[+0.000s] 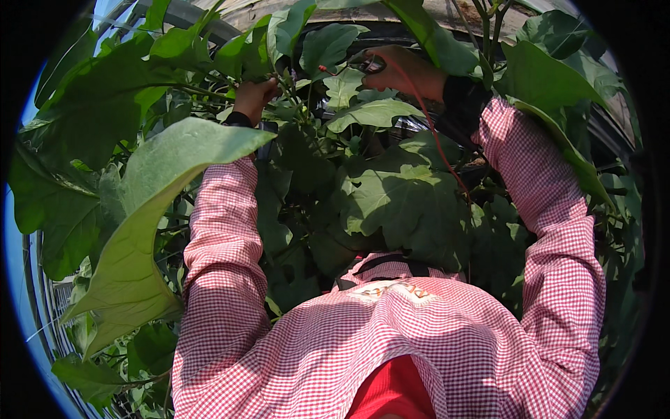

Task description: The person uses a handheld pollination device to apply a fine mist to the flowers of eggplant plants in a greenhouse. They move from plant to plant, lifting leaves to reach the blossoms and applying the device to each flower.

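At the upper left of the middle, my left hand (253, 100) has its fingers closed at a thin green shoot (287, 86) of a broad-leaved plant that looks like eggplant. Leaves hide part of that grip. My right hand (405, 73) is a short way to the right, curled around a small dark hand tool (372, 64), perhaps snips; its blades cannot be made out. From this hand a red cord (433, 133) runs down past the lower leaves. A small red tip (322, 68) shows between the two hands. One lobed leaf (343, 88) lies just below the gap between them.
A large curled leaf (152, 183) overhangs my left forearm. Another big leaf (555, 78) stands beside my right sleeve (528, 157). Dense lower leaves (398, 201) fill the space before my chest. Dark plastic film (387, 32) and curved frame bars (193, 21) lie behind the plants.
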{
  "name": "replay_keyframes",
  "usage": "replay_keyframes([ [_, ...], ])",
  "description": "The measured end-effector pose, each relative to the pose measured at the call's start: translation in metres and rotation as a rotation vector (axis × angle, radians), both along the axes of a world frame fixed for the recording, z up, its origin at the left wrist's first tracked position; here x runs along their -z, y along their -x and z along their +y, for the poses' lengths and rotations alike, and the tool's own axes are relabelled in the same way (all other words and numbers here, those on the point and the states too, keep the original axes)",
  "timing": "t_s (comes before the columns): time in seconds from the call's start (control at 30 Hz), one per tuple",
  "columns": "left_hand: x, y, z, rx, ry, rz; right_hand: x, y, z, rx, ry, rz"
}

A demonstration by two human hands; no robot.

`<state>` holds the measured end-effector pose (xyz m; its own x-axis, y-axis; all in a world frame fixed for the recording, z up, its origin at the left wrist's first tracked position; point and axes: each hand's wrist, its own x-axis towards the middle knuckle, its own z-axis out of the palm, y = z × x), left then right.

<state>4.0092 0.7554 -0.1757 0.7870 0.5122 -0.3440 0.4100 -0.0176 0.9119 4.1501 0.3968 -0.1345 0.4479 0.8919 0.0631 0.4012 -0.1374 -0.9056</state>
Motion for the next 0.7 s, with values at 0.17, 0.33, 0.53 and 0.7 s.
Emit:
replay_keyframes([
  [0.17, 0.023, 0.012, -0.008, -0.078, 0.837, -0.336, 0.002, 0.000, 0.000, 0.005, -0.021, -0.019],
  [0.33, -0.009, 0.029, -0.009, 0.048, 0.658, -0.641, 0.009, -0.005, -0.002, 0.018, -0.032, -0.023],
  [0.53, 0.034, 0.038, -0.005, -0.018, -0.150, -0.063, 0.005, -0.009, -0.007, 0.045, -0.003, -0.061],
  [0.7, 0.071, 0.006, 0.020, -0.199, 0.247, 0.044, 0.023, -0.014, -0.008, 0.106, -0.029, -0.036],
])
